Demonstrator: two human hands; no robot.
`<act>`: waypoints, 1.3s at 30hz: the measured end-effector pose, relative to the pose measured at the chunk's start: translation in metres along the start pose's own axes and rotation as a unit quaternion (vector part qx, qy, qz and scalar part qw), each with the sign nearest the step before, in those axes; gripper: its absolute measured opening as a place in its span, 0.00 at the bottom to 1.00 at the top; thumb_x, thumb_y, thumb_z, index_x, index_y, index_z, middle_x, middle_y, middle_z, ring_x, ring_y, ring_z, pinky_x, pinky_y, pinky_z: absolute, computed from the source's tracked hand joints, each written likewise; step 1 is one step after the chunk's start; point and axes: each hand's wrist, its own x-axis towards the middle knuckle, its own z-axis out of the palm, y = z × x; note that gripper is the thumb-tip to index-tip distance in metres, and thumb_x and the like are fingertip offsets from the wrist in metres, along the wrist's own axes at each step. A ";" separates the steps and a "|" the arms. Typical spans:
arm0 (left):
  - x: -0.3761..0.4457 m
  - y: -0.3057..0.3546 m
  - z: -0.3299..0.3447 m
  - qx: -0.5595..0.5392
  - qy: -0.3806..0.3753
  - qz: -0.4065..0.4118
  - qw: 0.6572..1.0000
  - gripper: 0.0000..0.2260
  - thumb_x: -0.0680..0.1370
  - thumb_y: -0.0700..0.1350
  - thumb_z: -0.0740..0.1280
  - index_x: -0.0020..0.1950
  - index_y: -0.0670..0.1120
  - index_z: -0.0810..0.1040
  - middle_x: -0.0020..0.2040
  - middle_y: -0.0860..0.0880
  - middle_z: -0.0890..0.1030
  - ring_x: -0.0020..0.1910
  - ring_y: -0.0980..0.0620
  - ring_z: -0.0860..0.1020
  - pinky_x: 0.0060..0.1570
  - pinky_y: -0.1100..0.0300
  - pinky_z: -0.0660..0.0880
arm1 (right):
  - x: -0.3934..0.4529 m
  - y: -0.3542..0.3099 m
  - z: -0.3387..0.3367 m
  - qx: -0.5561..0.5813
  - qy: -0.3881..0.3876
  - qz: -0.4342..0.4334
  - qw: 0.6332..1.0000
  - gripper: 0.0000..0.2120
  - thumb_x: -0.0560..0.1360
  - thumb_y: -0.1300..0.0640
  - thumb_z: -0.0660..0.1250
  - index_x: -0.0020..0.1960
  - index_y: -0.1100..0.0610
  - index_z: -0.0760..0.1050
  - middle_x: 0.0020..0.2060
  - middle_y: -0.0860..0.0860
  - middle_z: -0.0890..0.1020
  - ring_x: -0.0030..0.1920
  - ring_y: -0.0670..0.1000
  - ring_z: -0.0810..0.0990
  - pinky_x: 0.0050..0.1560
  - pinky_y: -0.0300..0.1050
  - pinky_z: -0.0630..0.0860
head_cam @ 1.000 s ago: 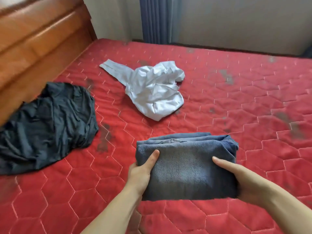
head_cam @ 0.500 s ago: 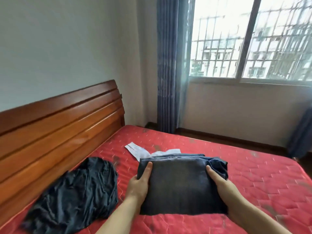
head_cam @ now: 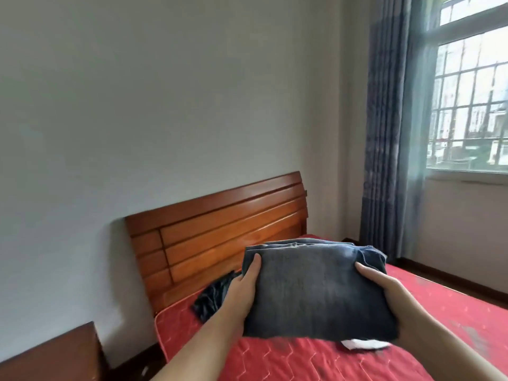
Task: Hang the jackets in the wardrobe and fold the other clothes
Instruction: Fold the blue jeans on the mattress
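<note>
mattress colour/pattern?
Red mattress, quilted in a hexagon stitch pattern; head view.

Bedroom backdrop, bed as landmark.
Red quilted bed (head_cam: 453, 306); wooden headboard (head_cam: 220, 229) at its head; blue curtain (head_cam: 384, 133) and barred window (head_cam: 472, 105) beyond it; wooden nightstand (head_cam: 49, 356) left.

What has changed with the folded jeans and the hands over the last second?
The folded jeans have come up off the red mattress and now hang in the air, carried toward the headboard side as the view lifted. The left hand and right hand grip their two sides as before. The dark garment and white garment still lie on the bed.
</note>
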 end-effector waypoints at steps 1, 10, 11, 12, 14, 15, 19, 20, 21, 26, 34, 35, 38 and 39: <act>-0.010 0.008 -0.019 -0.003 0.014 0.008 1.000 0.28 0.71 0.70 0.66 0.57 0.49 0.81 0.52 0.50 0.84 0.51 0.50 0.82 0.47 0.56 0.77 | -0.008 -0.002 0.020 -0.014 -0.023 0.017 0.999 0.26 0.60 0.50 0.76 0.53 0.64 0.79 0.40 0.62 0.83 0.38 0.61 0.83 0.45 0.54 0.79; -0.119 0.016 -0.220 -0.085 0.184 -0.014 0.979 0.28 0.72 0.70 0.63 0.59 0.50 0.82 0.55 0.45 0.83 0.55 0.44 0.81 0.63 0.47 0.73 | -0.051 0.050 0.217 -0.126 -0.192 0.061 0.971 0.15 0.68 0.56 0.74 0.51 0.63 0.80 0.38 0.63 0.84 0.36 0.62 0.83 0.41 0.54 0.79; -0.134 0.010 -0.235 -0.094 0.207 -0.017 0.974 0.27 0.72 0.70 0.63 0.58 0.50 0.82 0.55 0.45 0.83 0.55 0.44 0.81 0.63 0.47 0.74 | -0.059 0.061 0.234 -0.135 -0.216 0.080 0.964 0.15 0.68 0.56 0.73 0.51 0.63 0.80 0.40 0.63 0.84 0.37 0.62 0.83 0.42 0.56 0.79; -0.150 0.004 -0.250 -0.100 0.231 -0.020 0.968 0.28 0.72 0.70 0.64 0.57 0.50 0.82 0.55 0.45 0.83 0.55 0.43 0.81 0.62 0.47 0.74 | -0.065 0.072 0.248 -0.133 -0.237 0.091 0.958 0.14 0.68 0.56 0.73 0.51 0.63 0.80 0.40 0.63 0.84 0.38 0.63 0.83 0.43 0.57 0.79; -0.179 -0.005 -0.272 -0.117 0.288 -0.018 0.950 0.28 0.70 0.69 0.67 0.56 0.48 0.81 0.54 0.45 0.83 0.53 0.43 0.81 0.60 0.47 0.75 | -0.078 0.089 0.270 -0.122 -0.283 0.112 0.945 0.13 0.69 0.56 0.72 0.51 0.62 0.80 0.40 0.63 0.84 0.38 0.63 0.83 0.44 0.58 0.79; -0.193 -0.007 -0.278 -0.122 0.318 -0.008 0.940 0.26 0.70 0.67 0.69 0.56 0.47 0.81 0.52 0.46 0.83 0.52 0.44 0.81 0.57 0.48 0.76 | -0.082 0.096 0.278 -0.127 -0.300 0.117 0.938 0.13 0.69 0.56 0.72 0.51 0.62 0.80 0.39 0.63 0.84 0.38 0.63 0.83 0.44 0.57 0.79; -0.244 -0.007 -0.281 -0.158 0.386 0.016 0.909 0.25 0.70 0.61 0.73 0.60 0.47 0.78 0.49 0.48 0.81 0.48 0.47 0.78 0.46 0.52 0.75 | -0.100 0.099 0.303 -0.110 -0.374 0.108 0.915 0.09 0.73 0.57 0.69 0.50 0.62 0.80 0.38 0.62 0.84 0.37 0.62 0.84 0.39 0.53 0.78; -0.257 -0.009 -0.278 -0.182 0.388 0.002 0.904 0.22 0.70 0.61 0.73 0.57 0.49 0.77 0.47 0.46 0.80 0.47 0.45 0.78 0.50 0.49 0.76 | -0.103 0.099 0.309 -0.110 -0.393 0.107 0.907 0.10 0.72 0.57 0.70 0.51 0.61 0.80 0.40 0.62 0.85 0.39 0.62 0.84 0.41 0.54 0.79; -0.269 -0.013 -0.273 -0.213 0.388 -0.020 0.897 0.20 0.70 0.62 0.73 0.53 0.51 0.76 0.45 0.45 0.80 0.47 0.43 0.78 0.54 0.44 0.76 | -0.109 0.101 0.313 -0.111 -0.410 0.109 0.899 0.10 0.72 0.57 0.70 0.52 0.61 0.80 0.41 0.63 0.85 0.41 0.63 0.84 0.43 0.54 0.79; -0.330 -0.029 -0.289 -0.269 0.377 -0.050 0.885 0.35 0.58 0.68 0.75 0.58 0.49 0.80 0.50 0.41 0.85 0.54 0.40 0.81 0.61 0.45 0.74 | -0.147 0.133 0.344 -0.108 -0.472 0.140 0.864 0.11 0.70 0.61 0.70 0.52 0.61 0.81 0.41 0.63 0.85 0.38 0.62 0.84 0.44 0.54 0.79; -0.412 -0.029 -0.391 -0.183 0.469 0.060 0.862 0.31 0.62 0.64 0.74 0.61 0.51 0.79 0.51 0.48 0.86 0.55 0.46 0.82 0.62 0.47 0.75 | -0.224 0.182 0.441 -0.176 -0.539 0.137 0.812 0.10 0.67 0.60 0.70 0.46 0.65 0.80 0.35 0.64 0.83 0.37 0.62 0.82 0.40 0.51 0.75; -0.418 -0.032 -0.402 -0.185 0.469 0.059 0.862 0.30 0.62 0.63 0.73 0.60 0.51 0.79 0.50 0.48 0.86 0.54 0.46 0.82 0.61 0.48 0.75 | -0.230 0.187 0.452 -0.185 -0.536 0.129 0.814 0.08 0.68 0.61 0.69 0.44 0.65 0.80 0.33 0.64 0.83 0.36 0.61 0.81 0.41 0.51 0.75; -0.426 -0.042 -0.425 -0.206 0.454 0.057 0.865 0.28 0.63 0.59 0.74 0.60 0.47 0.80 0.50 0.47 0.86 0.54 0.45 0.82 0.57 0.50 0.76 | -0.243 0.201 0.474 -0.205 -0.542 0.117 0.806 0.06 0.69 0.61 0.67 0.40 0.65 0.78 0.31 0.63 0.82 0.33 0.60 0.80 0.40 0.50 0.74; -0.426 -0.044 -0.430 -0.213 0.455 0.055 0.863 0.29 0.63 0.59 0.74 0.60 0.46 0.80 0.50 0.46 0.86 0.55 0.44 0.82 0.58 0.50 0.75 | -0.244 0.205 0.481 -0.207 -0.547 0.120 0.802 0.06 0.70 0.61 0.66 0.40 0.65 0.78 0.31 0.63 0.81 0.32 0.59 0.80 0.39 0.49 0.74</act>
